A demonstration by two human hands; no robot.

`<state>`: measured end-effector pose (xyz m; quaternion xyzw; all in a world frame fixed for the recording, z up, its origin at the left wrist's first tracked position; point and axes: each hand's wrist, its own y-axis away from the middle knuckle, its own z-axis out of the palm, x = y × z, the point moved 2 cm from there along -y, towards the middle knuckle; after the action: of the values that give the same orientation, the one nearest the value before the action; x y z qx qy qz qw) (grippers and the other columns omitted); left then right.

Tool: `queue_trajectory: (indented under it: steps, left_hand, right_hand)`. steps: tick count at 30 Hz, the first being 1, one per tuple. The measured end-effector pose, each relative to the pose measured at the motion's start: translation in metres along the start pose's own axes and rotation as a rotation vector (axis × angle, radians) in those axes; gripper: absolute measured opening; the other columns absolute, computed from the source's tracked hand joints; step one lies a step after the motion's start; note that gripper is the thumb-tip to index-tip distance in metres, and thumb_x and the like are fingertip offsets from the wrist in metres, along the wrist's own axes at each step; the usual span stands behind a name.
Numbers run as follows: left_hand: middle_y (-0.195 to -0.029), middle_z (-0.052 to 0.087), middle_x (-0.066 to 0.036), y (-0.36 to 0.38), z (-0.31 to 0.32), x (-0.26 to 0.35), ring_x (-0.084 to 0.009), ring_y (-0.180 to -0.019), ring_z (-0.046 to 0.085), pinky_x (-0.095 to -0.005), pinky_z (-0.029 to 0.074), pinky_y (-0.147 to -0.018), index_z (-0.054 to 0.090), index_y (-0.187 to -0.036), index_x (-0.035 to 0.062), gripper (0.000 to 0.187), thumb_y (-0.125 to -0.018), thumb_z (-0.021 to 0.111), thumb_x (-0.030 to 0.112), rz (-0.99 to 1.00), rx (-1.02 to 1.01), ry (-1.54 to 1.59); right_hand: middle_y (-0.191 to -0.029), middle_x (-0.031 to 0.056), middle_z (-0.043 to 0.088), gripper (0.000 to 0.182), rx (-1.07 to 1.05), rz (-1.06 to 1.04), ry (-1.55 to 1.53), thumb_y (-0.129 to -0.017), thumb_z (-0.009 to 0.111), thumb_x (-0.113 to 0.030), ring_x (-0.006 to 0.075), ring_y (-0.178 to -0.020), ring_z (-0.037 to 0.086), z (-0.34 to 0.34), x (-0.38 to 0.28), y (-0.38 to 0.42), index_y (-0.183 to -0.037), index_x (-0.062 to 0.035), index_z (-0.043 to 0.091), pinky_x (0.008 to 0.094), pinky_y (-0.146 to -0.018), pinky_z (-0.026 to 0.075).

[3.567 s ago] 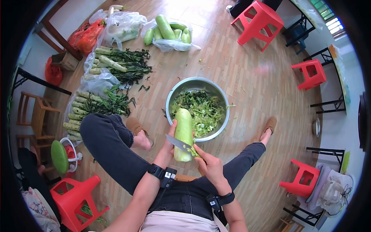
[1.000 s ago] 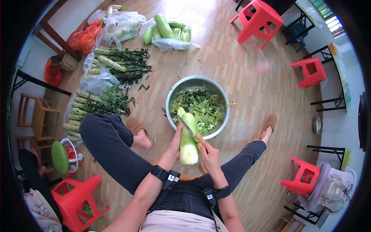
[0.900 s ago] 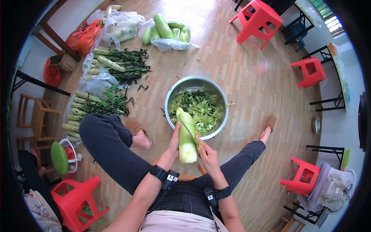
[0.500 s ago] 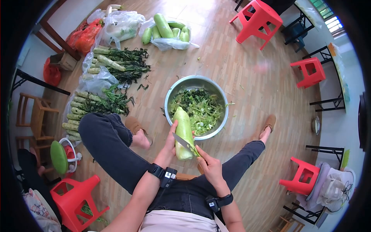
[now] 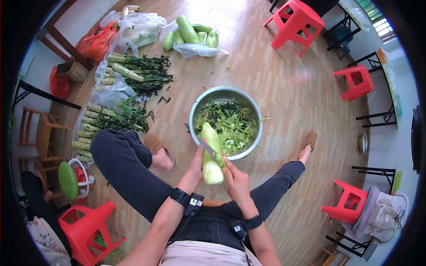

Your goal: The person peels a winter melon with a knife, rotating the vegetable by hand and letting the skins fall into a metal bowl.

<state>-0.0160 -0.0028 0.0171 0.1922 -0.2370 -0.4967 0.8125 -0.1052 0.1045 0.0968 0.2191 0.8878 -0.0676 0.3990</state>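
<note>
A long pale green gourd (image 5: 212, 172) lies over the near rim of a steel bowl (image 5: 194, 133), its top end above the bowl. My left hand (image 5: 196, 163) is wrapped round the gourd's left side. In my right hand (image 5: 238, 182) is a knife (image 5: 208, 148), its blade slanting across the middle of the gourd. The lower part of the gourd looks paler, with its skin off. Green peelings (image 5: 230, 126) and dark leafy scraps lie in the bowl.
Leafy stalks (image 5: 128, 73) lie on plastic at the left, with bagged green gourds (image 5: 188, 30) beyond. Red stools (image 5: 296, 24) stand at the upper right, right and lower left. A green-topped seat (image 5: 67, 180) is beside my left knee.
My right hand and the knife have moved up along the gourd, from its lower part to its middle. The gourd has shifted slightly to the right.
</note>
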Motion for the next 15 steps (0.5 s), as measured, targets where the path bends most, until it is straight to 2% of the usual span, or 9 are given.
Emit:
queue_trajectory:
  steps: [2, 3, 6, 7, 11, 13, 15]
  left_hand:
    - [-0.092, 0.058, -0.018, -0.006, -0.004, -0.013, -0.0264, -0.075, 0.061, -0.037, 0.054, -0.063, 0.041, -0.118, 0.0028, 0.064, -0.083, 0.046, 0.055, -0.051, -0.038, 0.118]
    - [-0.093, 0.059, -0.019, -0.006, -0.001, -0.011, -0.0273, -0.076, 0.062, -0.0367, 0.054, -0.064, 0.04, -0.119, 0.0025, 0.063, -0.084, 0.046, 0.054, -0.05, -0.033, 0.118]
    - [-0.094, 0.059, -0.02, 0.002, 0.003, -0.002, -0.0275, -0.074, 0.062, -0.0358, 0.054, -0.064, 0.04, -0.12, 0.0026, 0.063, -0.084, 0.046, 0.054, -0.04, -0.068, 0.028]
    - [-0.093, 0.059, -0.02, -0.001, -0.001, 0.001, -0.0293, -0.073, 0.061, -0.0402, 0.053, -0.064, 0.041, -0.118, 0.0041, 0.061, -0.082, 0.047, 0.054, -0.03, -0.051, 0.047]
    - [-0.094, 0.058, -0.021, 0.001, 0.002, 0.011, -0.0292, -0.074, 0.061, -0.0403, 0.053, -0.065, 0.042, -0.116, 0.0034, 0.061, -0.082, 0.046, 0.054, -0.009, 0.008, 0.002]
    - [-0.094, 0.058, -0.02, 0.002, 0.005, 0.012, -0.0286, -0.075, 0.061, -0.0396, 0.053, -0.065, 0.041, -0.115, 0.0027, 0.062, -0.082, 0.046, 0.055, -0.004, 0.016, 0.003]
    - [-0.093, 0.058, -0.02, 0.003, 0.006, 0.01, -0.028, -0.075, 0.061, -0.039, 0.053, -0.066, 0.041, -0.115, 0.002, 0.063, -0.081, 0.045, 0.055, 0.001, 0.024, 0.009]
  right_hand:
    - [-0.054, 0.0032, 0.045, 0.033, -0.038, 0.321, -0.393, -0.087, 0.054, -0.022, 0.0057, -0.048, 0.043, 0.012, 0.026, -0.008, -0.12, -0.0173, 0.055, 0.0234, -0.048, 0.038]
    - [-0.054, -0.0006, 0.035, 0.032, -0.016, 0.302, -0.588, -0.089, 0.052, -0.02, 0.003, -0.053, 0.033, 0.017, 0.028, -0.009, -0.12, -0.0145, 0.054, 0.0211, -0.048, 0.034]
    - [-0.053, -0.0018, 0.035, 0.032, -0.128, 0.341, -0.593, -0.089, 0.052, -0.02, 0.0036, -0.051, 0.033, 0.017, 0.031, 0.008, -0.121, -0.0151, 0.053, 0.0216, -0.047, 0.034]
    - [-0.053, -0.0001, 0.035, 0.034, -0.172, 0.357, -0.515, -0.088, 0.052, -0.019, 0.0039, -0.051, 0.034, 0.009, 0.02, 0.014, -0.122, -0.0167, 0.053, 0.0222, -0.048, 0.034]
    - [-0.051, 0.0047, 0.041, 0.035, -0.227, 0.336, -0.389, -0.087, 0.054, -0.02, 0.0074, -0.048, 0.04, -0.006, 0.003, 0.021, -0.122, -0.0207, 0.053, 0.0242, -0.048, 0.037]
    - [-0.054, 0.0094, 0.048, 0.036, -0.215, 0.232, -0.229, -0.085, 0.056, -0.024, 0.0148, -0.046, 0.047, -0.013, -0.001, 0.021, -0.121, -0.0244, 0.053, 0.0278, -0.049, 0.04]
    - [-0.056, 0.0095, 0.051, 0.037, -0.193, 0.218, -0.187, -0.084, 0.057, -0.026, 0.0178, -0.047, 0.05, -0.014, -0.003, 0.021, -0.121, -0.0256, 0.053, 0.0297, -0.049, 0.041]
